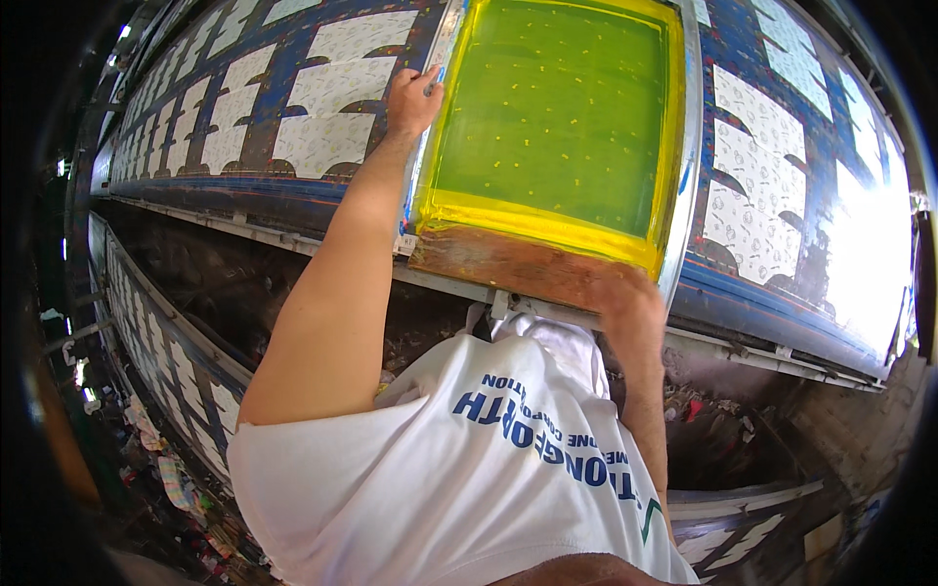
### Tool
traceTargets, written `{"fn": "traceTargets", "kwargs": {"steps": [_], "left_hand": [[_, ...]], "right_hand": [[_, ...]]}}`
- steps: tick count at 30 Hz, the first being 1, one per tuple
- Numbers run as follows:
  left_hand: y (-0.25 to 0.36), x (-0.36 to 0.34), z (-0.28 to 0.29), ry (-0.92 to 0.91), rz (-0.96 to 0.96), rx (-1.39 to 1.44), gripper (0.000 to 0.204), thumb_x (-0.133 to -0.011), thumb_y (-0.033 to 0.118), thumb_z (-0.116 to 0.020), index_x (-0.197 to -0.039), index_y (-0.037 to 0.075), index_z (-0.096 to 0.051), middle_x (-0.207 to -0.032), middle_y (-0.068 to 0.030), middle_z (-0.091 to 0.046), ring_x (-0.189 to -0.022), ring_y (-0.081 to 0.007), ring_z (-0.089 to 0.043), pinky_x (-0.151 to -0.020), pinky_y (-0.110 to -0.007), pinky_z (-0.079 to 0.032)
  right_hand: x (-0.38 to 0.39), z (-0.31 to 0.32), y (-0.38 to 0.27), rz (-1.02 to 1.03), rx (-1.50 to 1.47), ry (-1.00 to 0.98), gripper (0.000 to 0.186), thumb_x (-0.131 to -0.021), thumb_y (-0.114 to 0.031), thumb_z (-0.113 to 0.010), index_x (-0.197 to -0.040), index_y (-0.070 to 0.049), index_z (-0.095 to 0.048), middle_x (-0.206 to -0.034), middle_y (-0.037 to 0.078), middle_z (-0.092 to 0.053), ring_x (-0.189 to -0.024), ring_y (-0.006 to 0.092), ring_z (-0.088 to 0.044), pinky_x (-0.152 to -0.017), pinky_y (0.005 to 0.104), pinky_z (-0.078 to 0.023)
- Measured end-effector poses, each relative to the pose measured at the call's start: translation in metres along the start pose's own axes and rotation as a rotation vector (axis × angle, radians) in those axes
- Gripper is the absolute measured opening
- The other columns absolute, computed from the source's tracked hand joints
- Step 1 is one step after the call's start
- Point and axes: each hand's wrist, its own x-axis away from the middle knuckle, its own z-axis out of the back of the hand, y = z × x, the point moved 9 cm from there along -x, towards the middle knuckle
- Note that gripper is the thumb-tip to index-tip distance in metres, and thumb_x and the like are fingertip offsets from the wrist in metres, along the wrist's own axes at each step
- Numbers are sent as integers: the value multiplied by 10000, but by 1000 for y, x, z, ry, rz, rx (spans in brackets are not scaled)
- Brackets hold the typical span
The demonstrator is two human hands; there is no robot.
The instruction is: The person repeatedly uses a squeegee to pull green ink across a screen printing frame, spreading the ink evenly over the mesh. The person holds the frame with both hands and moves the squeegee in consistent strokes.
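Note:
A screen-printing frame (689, 146) lies ahead of me, with green mesh (557, 117) inside a yellow ink-smeared border. My left hand (415, 101) is at its left rail, fingers curled and closed on the edge. Along the near end of the mesh runs a brown wooden board (498, 262), streaked with yellow where it meets the ink. My right hand (633, 301) is at the board's right end by the near right corner; motion smears its fingers, so their grip cannot be made out.
Printed white fabric pieces (327, 142) lie in rows on the long blue table (249, 98), left and right (757, 195) of the frame. A metal rail (782, 356) edges the table. Another table with pale pieces (166, 342) stands lower left. Scraps (176, 488) litter the floor.

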Motion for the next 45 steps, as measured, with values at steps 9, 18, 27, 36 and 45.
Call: {"fn": "traceTargets", "kwargs": {"steps": [9,18,27,36,45], "left_hand": [[-5,-1,-5,0,-18,-48,394,-922,279,-740,-1307,207,-784,-1146,-148,-680,-1088,-340,-659,-953,-436,-550],[-9,0,-7,-60,2,-29,495,-944,298,-775,-1413,153,-712,-1221,-146,-671,-1153,-339,-650,-1009,-434,-537],[-26,-6,-18,-162,22,70,459,-991,234,-733,-1442,159,-693,-1280,-167,-696,-1217,-357,-645,-1053,-446,-520],[114,-44,-14,-131,1,87,432,-955,229,-764,-1379,150,-737,-1246,-134,-724,-1194,-316,-664,-1039,-420,-517],[339,-10,-94,-58,1,142,412,-916,213,-798,-1313,110,-760,-1222,-132,-718,-1166,-326,-657,-1049,-433,-510]], "right_hand": [[0,48,141,-399,-92,427,406,-917,-236,-834,-1252,-25,-749,-1178,168,-746,-1071,347,-717,-957,434,-561],[-36,27,148,-447,-13,222,587,-812,-252,-882,-1310,-1,-701,-1077,174,-655,-977,336,-686,-860,452,-566],[-31,62,125,-382,-202,299,723,-746,-205,-889,-1414,-32,-674,-1034,144,-621,-885,278,-661,-780,392,-563],[-23,152,220,-406,-235,348,624,-780,-184,-840,-1364,-5,-709,-1055,181,-650,-944,283,-678,-821,415,-576],[29,264,423,-423,-144,364,652,-767,-168,-842,-1382,-9,-693,-1023,135,-650,-893,252,-673,-794,377,-564]]}}
